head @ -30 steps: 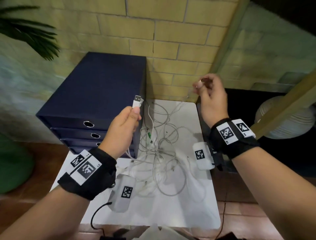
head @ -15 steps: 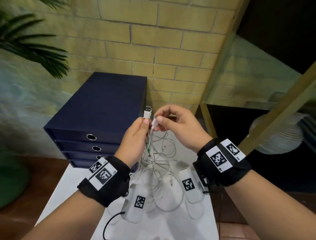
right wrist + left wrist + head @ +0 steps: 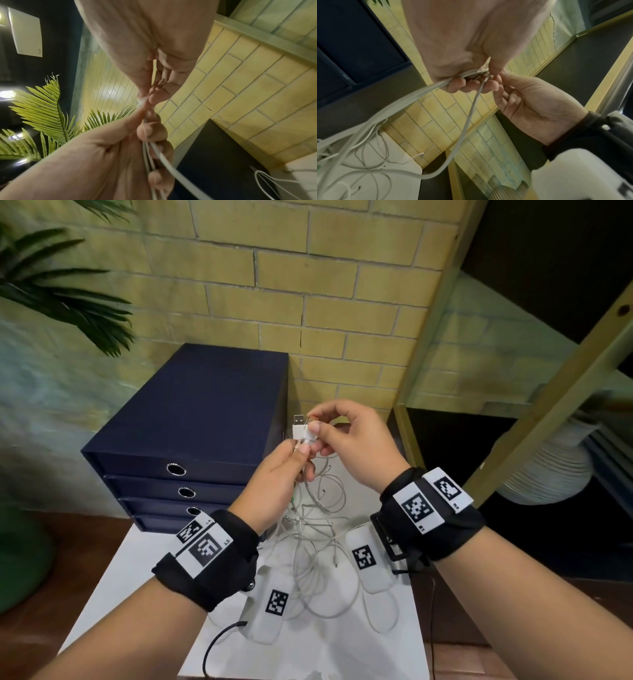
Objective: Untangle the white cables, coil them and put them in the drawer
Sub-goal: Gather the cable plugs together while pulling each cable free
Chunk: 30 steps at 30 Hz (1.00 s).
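A tangle of white cables (image 3: 318,542) lies on the small white table (image 3: 137,583), with strands rising to both hands. My left hand (image 3: 301,453) grips a bunch of those strands just below a white USB plug (image 3: 298,426) that sticks up from it. My right hand (image 3: 313,428) pinches a small white connector (image 3: 310,435) right against that plug. In the left wrist view the left hand's fingers (image 3: 458,83) curl round the cables (image 3: 467,121). In the right wrist view the right hand's fingertips (image 3: 154,97) squeeze the connector (image 3: 142,101). The dark blue drawer unit (image 3: 191,412) has all its drawers closed.
A yellow brick wall (image 3: 342,302) stands close behind the table. A palm plant (image 3: 61,292) and a green pot (image 3: 20,559) are on the left. A slanted wooden beam (image 3: 548,412) and a white ribbed object (image 3: 548,470) are on the right. A black wire (image 3: 219,642) hangs at the table's front.
My right hand has come down and to the left with its cable end, meeting the left hand at the USB plug. The left hand has stayed near the drawer unit's corner.
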Tool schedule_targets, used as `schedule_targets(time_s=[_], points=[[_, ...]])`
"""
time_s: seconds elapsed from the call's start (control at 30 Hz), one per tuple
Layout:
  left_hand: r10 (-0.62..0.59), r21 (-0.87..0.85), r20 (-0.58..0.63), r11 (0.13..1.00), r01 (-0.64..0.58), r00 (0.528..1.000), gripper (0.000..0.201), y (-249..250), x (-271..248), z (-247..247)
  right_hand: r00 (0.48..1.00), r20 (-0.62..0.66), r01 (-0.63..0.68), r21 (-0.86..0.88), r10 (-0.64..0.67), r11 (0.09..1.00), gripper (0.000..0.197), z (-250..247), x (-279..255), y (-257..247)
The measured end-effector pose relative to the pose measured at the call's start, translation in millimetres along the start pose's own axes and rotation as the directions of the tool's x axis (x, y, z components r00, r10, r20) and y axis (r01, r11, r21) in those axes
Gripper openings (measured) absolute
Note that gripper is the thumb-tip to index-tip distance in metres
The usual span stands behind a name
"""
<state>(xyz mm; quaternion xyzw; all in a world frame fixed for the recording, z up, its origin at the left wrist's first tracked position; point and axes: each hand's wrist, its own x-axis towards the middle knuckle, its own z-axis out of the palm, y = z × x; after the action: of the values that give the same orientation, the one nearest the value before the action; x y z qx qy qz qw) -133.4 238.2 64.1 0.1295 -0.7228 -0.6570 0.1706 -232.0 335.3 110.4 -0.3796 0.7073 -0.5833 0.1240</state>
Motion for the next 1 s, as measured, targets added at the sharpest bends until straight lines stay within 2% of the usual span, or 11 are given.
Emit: schedule_targets(time_s=[0.1,0.17,0.23,0.3,0.33,0.4,0.5,0.63,0.83,0.9,1.0], points=[[0.021,-0.028,-0.011,0.999,-0.022,1.000,0.029,1.7,-0.2,2.0,0.998,-0.023,0.054,-0.072,-0.056,0.996,0.013,-1.2,-1.1,3.3],[0.051,-0.038,-0.041,0.998,-0.052,0.998,0.031,2.6,1.4,1.9,1.000,-0.004,0.030,-0.050,-0.030,0.998,0.014,-1.0,-6.2,5.8],[0.057,-0.093,-0.087,0.994,-0.065,0.995,0.030,4.7,4.4,0.3,0.990,0.121,-0.064,-0.050,0.070,0.997,0.023,-0.2,-14.2,13.3],[0.060,-0.167,-0.118,0.983,-0.079,0.991,0.028,8.8,6.1,-1.2,0.933,0.319,-0.137,-0.102,0.163,0.985,0.031,-0.7,-22.4,28.4],[0.064,-0.198,-0.134,0.976,-0.090,0.989,0.027,12.1,5.9,-1.5,0.902,0.394,-0.139,-0.124,0.178,0.982,0.030,-1.4,-26.0,36.2],[0.071,-0.227,-0.167,0.968,-0.108,0.983,0.026,18.1,5.5,-1.8,0.878,0.447,-0.094,-0.188,0.170,0.978,0.019,-4.1,-29.0,51.2],[0.060,-0.221,-0.196,0.970,-0.104,0.979,0.025,21.9,3.8,-3.5,0.893,0.423,-0.009,-0.325,0.154,0.946,0.012,-7.7,-27.4,71.2],[0.050,-0.213,-0.242,0.972,-0.104,0.969,0.024,22.9,-1.7,-8.9,0.902,0.389,0.068,-0.556,0.187,0.829,0.012,-6.2,-18.3,103.8],[0.067,-0.193,-0.267,0.974,-0.121,0.961,0.025,31.5,-10.0,-22.3,0.895,0.281,-0.023,-0.746,0.347,0.665,0.014,-5.3,-3.9,139.5],[0.065,-0.171,-0.261,0.979,-0.112,0.963,0.025,32.7,-11.7,-27.6,0.907,0.216,-0.120,-0.690,0.361,0.714,0.014,-9.9,-0.5,141.5],[0.042,-0.116,-0.259,0.990,-0.074,0.965,0.025,28.5,-13.6,-32.6,0.964,0.091,-0.172,-0.501,0.249,0.848,0.018,-16.4,9.6,130.3]])
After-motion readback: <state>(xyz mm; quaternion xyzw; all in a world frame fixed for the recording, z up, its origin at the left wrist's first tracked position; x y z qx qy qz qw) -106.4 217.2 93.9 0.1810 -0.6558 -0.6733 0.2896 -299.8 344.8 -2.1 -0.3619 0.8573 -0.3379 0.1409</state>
